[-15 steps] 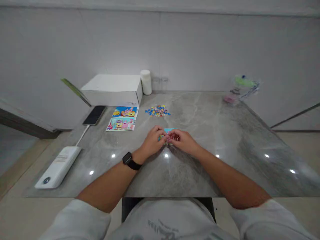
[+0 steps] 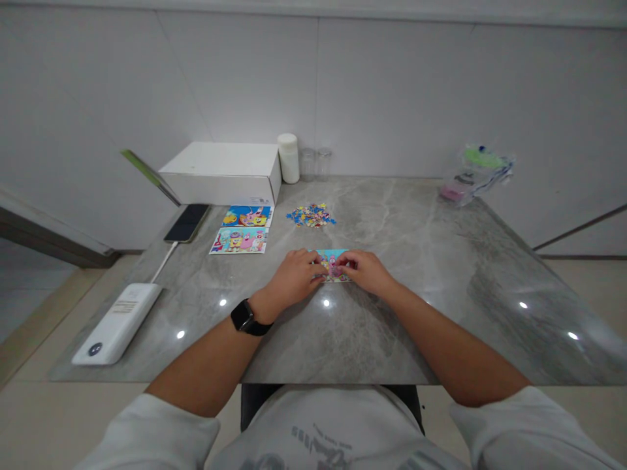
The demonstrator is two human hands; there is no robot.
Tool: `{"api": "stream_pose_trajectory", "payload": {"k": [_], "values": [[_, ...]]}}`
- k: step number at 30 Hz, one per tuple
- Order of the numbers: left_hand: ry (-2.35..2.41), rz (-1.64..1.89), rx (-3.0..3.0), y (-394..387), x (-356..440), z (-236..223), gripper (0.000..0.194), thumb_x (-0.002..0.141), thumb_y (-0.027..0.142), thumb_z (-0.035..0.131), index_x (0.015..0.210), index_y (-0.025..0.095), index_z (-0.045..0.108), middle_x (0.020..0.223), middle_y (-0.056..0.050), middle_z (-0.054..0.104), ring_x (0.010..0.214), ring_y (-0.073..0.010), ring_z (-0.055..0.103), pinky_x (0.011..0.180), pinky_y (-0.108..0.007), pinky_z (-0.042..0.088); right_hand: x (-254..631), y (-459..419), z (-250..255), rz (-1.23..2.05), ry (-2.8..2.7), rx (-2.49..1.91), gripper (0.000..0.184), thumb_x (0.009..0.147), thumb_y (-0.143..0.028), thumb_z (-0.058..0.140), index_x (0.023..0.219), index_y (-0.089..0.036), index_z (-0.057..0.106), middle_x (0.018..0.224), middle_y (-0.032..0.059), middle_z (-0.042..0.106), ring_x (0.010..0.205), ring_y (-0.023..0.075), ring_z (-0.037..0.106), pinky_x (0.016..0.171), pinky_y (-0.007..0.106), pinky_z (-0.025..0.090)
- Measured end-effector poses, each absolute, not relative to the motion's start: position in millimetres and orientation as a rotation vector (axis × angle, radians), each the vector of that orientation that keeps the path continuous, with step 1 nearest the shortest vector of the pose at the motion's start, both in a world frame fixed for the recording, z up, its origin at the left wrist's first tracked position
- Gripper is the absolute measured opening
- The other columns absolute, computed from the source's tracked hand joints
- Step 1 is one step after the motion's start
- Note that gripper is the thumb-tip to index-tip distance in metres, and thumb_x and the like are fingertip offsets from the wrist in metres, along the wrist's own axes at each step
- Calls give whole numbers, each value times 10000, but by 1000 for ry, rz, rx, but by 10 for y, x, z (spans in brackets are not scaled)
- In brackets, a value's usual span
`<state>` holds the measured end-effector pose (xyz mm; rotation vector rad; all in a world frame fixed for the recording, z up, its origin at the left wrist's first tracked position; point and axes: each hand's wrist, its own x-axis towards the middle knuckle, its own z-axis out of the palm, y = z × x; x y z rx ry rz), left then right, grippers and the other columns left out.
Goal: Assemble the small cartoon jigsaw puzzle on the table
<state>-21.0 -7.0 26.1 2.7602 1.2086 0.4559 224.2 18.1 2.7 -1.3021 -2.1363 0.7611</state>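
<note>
A small, colourful cartoon jigsaw puzzle (image 2: 334, 277) lies on the grey table between my hands, its left and right edges covered by fingers. My left hand (image 2: 295, 275), below a black watch, is closed at the left edge with thumb and curled fingers. Over the picture's right part, my right hand (image 2: 368, 273) has its fingertips drawn together in a pinch; whatever is in them is too small to tell. Beyond the hands sits a pile of loose puzzle pieces (image 2: 311, 215). Two printed cartoon cards, an upper one (image 2: 247, 216) and a lower one (image 2: 239, 241), lie left of the pile.
A white box (image 2: 220, 173) stands at the back left, beside a white bottle (image 2: 289, 158) and two clear glasses (image 2: 316, 163). A phone (image 2: 187, 222) is cabled to a white power bank (image 2: 117, 324). A plastic bag (image 2: 475, 175) rests at the far right corner.
My fingers have moved apart, so more of the puzzle's picture shows between them. The right fingertips shifted slightly right. The whole view has moved a little.
</note>
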Motion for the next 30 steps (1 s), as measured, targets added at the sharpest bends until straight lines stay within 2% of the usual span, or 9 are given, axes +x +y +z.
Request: {"api": "stream_pose_trajectory", "payload": {"k": [8, 14, 30], "values": [[1082, 336, 2790, -87, -164, 272, 169, 1030, 282, 653, 1050, 267, 820, 1094, -53, 750, 1020, -230, 666, 894, -364, 498, 2253, 177, 37, 809, -2169, -1298, 79, 891, -176, 736, 921, -215, 798, 810, -1, 758, 696, 136, 592, 706, 254, 409], [1038, 343, 2758, -91, -123, 208, 214, 1037, 229, 629, 1110, 258, 828, 1114, -56, 778, 1044, -219, 705, 918, -347, 535, 2215, 175, 45, 773, -2195, -1348, 107, 880, -129, 746, 916, -215, 797, 854, 4, 781, 717, 136, 615, 720, 255, 408], [1078, 348, 2738, -135, -51, 228, 254, 1035, 187, 603, 1117, 248, 836, 1117, -72, 783, 1062, -224, 714, 964, -358, 561, 2182, 209, -7, 641, -2230, -1372, 106, 887, -125, 763, 951, -202, 799, 902, 27, 780, 757, 147, 628, 733, 264, 420]]}}
